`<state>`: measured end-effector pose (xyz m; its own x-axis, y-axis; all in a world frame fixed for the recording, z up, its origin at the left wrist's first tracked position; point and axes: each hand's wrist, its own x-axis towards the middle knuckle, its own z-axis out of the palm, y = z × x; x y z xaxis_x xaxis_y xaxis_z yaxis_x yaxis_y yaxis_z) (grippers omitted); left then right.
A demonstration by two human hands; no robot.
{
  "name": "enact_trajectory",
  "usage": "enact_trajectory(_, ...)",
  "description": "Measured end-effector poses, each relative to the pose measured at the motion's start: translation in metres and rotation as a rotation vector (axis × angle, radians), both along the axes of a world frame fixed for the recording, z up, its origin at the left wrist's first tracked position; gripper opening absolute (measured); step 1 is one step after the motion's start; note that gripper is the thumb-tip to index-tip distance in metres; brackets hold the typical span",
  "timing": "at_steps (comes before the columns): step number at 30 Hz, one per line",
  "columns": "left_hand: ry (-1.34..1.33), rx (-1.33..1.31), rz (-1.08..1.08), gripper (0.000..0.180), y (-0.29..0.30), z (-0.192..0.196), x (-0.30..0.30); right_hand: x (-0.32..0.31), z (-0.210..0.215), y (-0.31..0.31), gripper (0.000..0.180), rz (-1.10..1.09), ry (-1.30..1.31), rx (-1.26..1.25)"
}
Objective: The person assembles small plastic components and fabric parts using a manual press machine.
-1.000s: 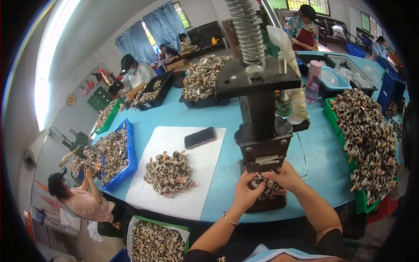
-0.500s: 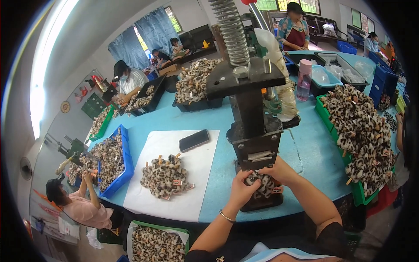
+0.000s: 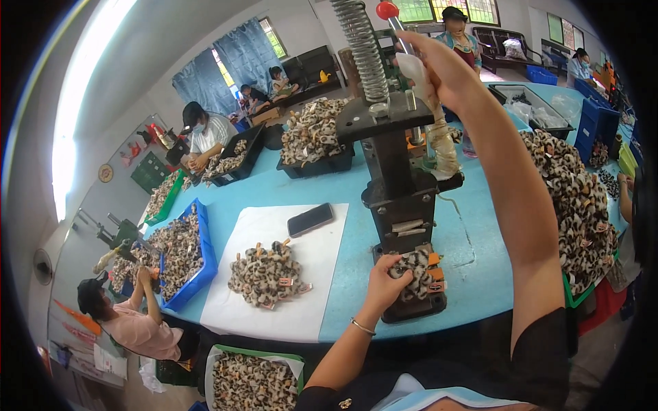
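A spotted plush piece (image 3: 415,275) with orange parts and a small tag sits on the base of a black hand press (image 3: 404,205). My left hand (image 3: 388,279) pinches its left side, thumb and fingers closed on the fur. Raised up high, my right hand (image 3: 439,68) is wrapped around the press lever (image 3: 404,38), below its red ball knob (image 3: 387,9). The fingers are partly hidden behind the lever. A heap of similar plush pieces (image 3: 267,274) lies on a white sheet (image 3: 229,308) to the left, with a dark phone (image 3: 310,220) behind it.
A blue crate (image 3: 208,253) of plush stands left, a black tray (image 3: 315,166) of it behind. Plush is piled at right (image 3: 582,205). A lined crate (image 3: 298,366) is below the table edge. Co-workers sit and stand around the blue table (image 3: 260,188).
My right hand has left the plush piece and risen to the lever. My left hand stays on the plush, whose orange parts now show. The view has shifted slightly.
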<state>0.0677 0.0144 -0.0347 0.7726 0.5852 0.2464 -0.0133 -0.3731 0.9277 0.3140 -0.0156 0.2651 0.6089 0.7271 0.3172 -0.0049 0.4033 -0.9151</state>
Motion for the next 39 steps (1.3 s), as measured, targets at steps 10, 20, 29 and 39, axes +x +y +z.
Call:
enact_trajectory(10, -0.043, -0.047, -0.026, 0.037, 0.009, -0.003, 0.004, -0.134, -0.096, -0.13, 0.011, -0.203, -0.745, 0.802)
enact_trajectory(20, -0.069, -0.078, -0.011, 0.046, -0.002, -0.02, 0.004, -0.01, -0.009, -0.006, 0.047, -0.146, -0.048, -0.069)
enact_trajectory(29, 0.05, -0.549, -0.061, 0.029, 0.005, 0.004, -0.036, -0.112, -0.306, -0.098, 0.042, -0.235, -0.203, -0.403)
enact_trajectory(39, -0.22, -0.822, -0.106, 0.012, 0.005, 0.002, -0.017, -0.147, -0.296, -0.068, 0.021, -0.4, -0.771, -0.378)
